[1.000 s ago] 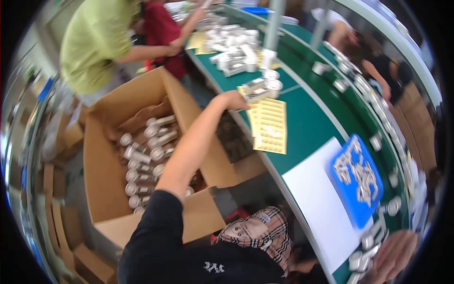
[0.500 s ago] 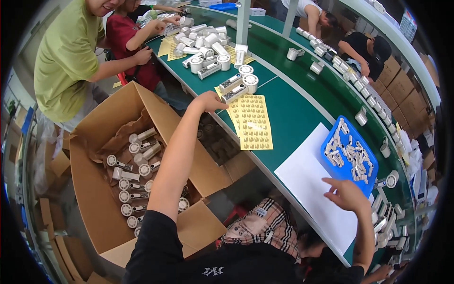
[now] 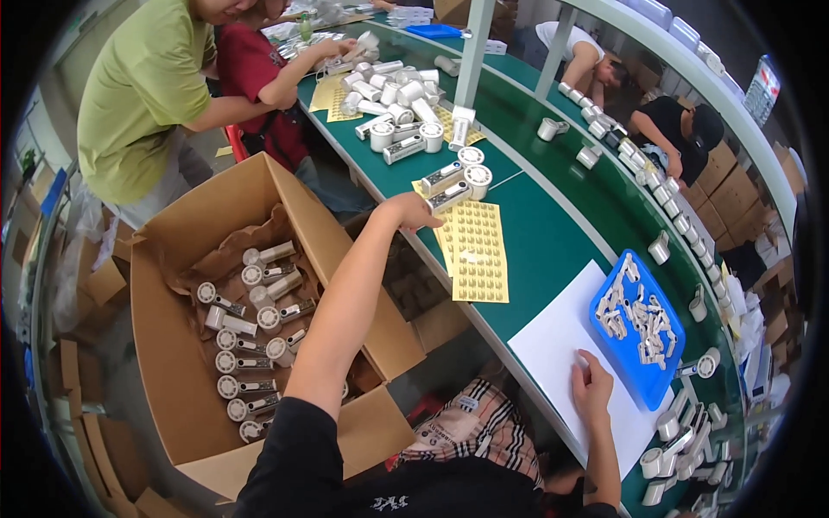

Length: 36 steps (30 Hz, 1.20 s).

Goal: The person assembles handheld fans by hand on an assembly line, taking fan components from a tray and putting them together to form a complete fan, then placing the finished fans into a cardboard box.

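My left hand [image 3: 412, 212] reaches over the table edge with fingers stretched out, at the near end of a white device [image 3: 450, 197] with a dark panel on its handle and a round slotted head. The fingertips lie by a yellow sheet of small stickers [image 3: 480, 252], partly under that device. A similar device [image 3: 442, 178] rests just behind. My right hand [image 3: 592, 387] hovers at or on a white paper sheet [image 3: 553, 341], fingers loosely bent and apart, holding nothing visible. Beside it a blue tray [image 3: 660, 390] holds many small whitish parts.
An open cardboard box [image 3: 186, 432] with similar devices stands left of the table. A pile of white devices [image 3: 401, 95] covers the far table end; more [image 3: 691, 436] lie at lower right. Several people work nearby. A green conveyor [image 3: 635, 203] curves behind, and a post [image 3: 473, 56] rises.
My right hand has drawn back from beside the blue tray toward me, over the white paper. My left hand stays by the device, its fingers now lower near the sticker sheet. The view has shifted.
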Tool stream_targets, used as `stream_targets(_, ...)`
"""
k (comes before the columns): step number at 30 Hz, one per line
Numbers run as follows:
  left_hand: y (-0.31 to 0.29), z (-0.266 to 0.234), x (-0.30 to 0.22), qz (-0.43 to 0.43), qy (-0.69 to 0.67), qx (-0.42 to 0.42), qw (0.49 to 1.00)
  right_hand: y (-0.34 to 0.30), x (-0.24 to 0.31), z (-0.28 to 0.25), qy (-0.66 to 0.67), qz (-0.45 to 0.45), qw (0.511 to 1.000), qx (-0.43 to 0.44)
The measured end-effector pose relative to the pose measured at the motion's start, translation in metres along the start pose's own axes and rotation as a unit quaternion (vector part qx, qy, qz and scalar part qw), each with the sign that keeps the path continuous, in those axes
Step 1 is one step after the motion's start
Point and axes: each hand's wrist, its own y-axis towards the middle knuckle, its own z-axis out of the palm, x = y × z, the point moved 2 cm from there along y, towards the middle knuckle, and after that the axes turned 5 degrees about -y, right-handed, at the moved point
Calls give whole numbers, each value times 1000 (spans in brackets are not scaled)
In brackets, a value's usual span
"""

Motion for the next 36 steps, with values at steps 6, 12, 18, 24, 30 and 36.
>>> stream_targets(6,-2,-2,-1,6,-21,-11,1000,4,-5,1,2,-8,1000,-23)
stream_targets(12,-11,-8,-2,8,-18,-13,1000,12,2,4,-5,12,1000,-24)
stream_targets(18,-7,0,-16,50,-41,-35,997,-1,-21,10,22,-18,998,-63)
stream_targets(24,-12,-1,-11,17,-4,1,1000,1,-7,8,-9,-20,998,-64)
stream_targets(30,-15,-2,-21,22,-16,4,1000,3,-9,6,-1,-18,998,-67)
stream_targets(36,-21,-5,-24,35,-15,4,999,4,-6,6,-3,-18,997,-70)
